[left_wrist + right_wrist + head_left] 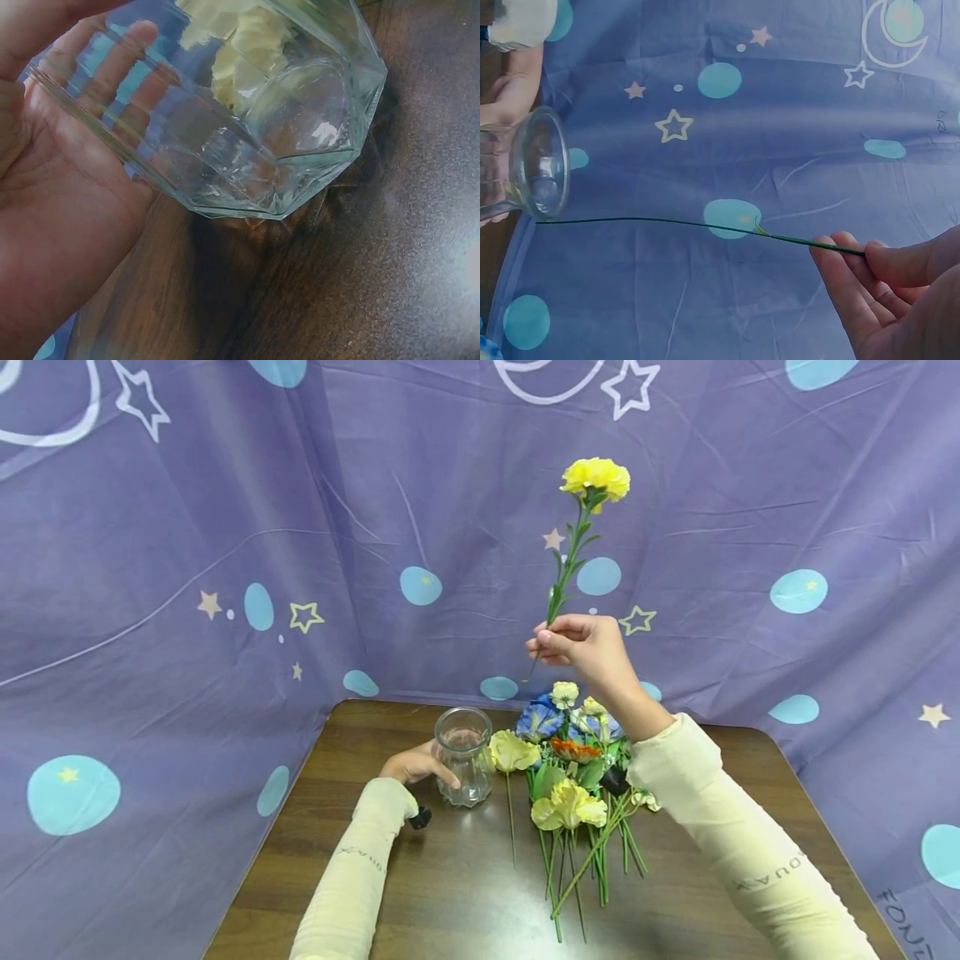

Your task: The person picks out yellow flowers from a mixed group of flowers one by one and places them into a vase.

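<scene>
A yellow carnation (597,479) stands nearly upright in the air, its green stem pinched between the thumb and fingers of my right hand (588,647). Its thin lower stem (660,220) runs down from the fingertips; in the right wrist view its tip appears beside the vase's rim, though whether they touch I cannot tell. The clear glass vase (467,760) stands upright on the table, with no flower in it. My left hand (423,765) grips its side, the thumb in front and the fingers behind the faceted glass (300,150).
Right of the vase lies a heap of artificial flowers, among them a blue flower (538,720), an orange flower (575,751) and a pale yellow flower (570,804). Their stems point toward the front of the brown wooden table (450,893). A purple patterned cloth (480,527) hangs behind.
</scene>
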Available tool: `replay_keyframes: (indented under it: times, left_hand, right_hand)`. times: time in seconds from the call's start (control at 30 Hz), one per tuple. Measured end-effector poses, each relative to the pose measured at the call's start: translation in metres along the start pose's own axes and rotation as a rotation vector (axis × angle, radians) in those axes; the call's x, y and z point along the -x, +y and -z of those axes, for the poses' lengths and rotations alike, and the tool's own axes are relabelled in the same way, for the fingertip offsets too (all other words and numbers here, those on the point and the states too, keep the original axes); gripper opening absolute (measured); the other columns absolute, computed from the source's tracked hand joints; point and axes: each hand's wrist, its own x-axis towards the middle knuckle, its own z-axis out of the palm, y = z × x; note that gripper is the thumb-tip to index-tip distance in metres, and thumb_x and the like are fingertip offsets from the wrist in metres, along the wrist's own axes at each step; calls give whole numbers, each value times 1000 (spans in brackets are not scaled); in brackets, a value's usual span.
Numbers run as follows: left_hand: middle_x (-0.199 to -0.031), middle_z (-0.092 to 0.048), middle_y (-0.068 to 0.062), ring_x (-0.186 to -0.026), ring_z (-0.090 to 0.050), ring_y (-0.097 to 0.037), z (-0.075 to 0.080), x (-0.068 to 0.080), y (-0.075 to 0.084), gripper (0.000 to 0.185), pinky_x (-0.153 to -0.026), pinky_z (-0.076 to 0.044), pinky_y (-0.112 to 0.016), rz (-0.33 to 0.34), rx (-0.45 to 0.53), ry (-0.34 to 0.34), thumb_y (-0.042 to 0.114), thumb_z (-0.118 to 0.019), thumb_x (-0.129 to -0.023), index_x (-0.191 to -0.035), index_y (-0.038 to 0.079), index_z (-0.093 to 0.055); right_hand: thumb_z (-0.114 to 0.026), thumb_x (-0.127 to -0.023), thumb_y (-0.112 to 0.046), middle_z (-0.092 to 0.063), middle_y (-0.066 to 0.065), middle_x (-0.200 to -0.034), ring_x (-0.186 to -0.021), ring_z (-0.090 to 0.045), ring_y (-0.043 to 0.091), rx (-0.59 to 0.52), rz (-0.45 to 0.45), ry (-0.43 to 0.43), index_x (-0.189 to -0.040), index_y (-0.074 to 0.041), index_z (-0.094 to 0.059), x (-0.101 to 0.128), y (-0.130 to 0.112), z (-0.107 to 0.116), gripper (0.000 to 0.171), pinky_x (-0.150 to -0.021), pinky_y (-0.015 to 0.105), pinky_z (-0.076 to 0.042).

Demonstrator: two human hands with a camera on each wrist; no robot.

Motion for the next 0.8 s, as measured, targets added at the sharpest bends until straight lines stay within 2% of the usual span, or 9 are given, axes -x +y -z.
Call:
replay_keyframes:
  times: [0.27,0.37,0.57,0.8]
  left_hand:
    - [-159,-39,-20,-138,-46,-18,1,-2,1,101,-124,-30,-47,-13,-13,-2,-18,-76,-65,-154,-3,-32]
    - [-160,-38,-22,-136,-48,-14,1,-2,1,102,-124,-29,-49,-10,-8,-4,-18,-76,-65,-154,-3,-31]
    - [-161,-36,-23,-137,-48,-15,3,-3,-1,102,-124,-29,-50,-9,-6,-9,-17,-76,-64,-154,-3,-31]
    - [-160,-37,-24,-143,-43,-34,1,-1,0,103,-121,-35,-46,25,-19,6,-15,-77,-65,-156,-2,-30]
  right_hand:
    - [-64,-96,-1,-78,-4,-77,-76,-76,11,-37,52,19,-106,11,-68,-4,-9,6,15,-73,26,-63]
    - [-64,-96,0,-78,-4,-78,-76,-76,11,-63,57,24,-106,10,-67,-6,-12,7,15,-74,26,-63]
    - [-64,-96,0,-78,-3,-79,-77,-76,11,-76,71,24,-110,14,-66,-9,-15,7,19,-76,26,-63]
    - [-64,-96,1,-77,-4,-77,-76,-76,10,-79,85,34,-111,16,-65,-11,-16,3,21,-74,25,-63]
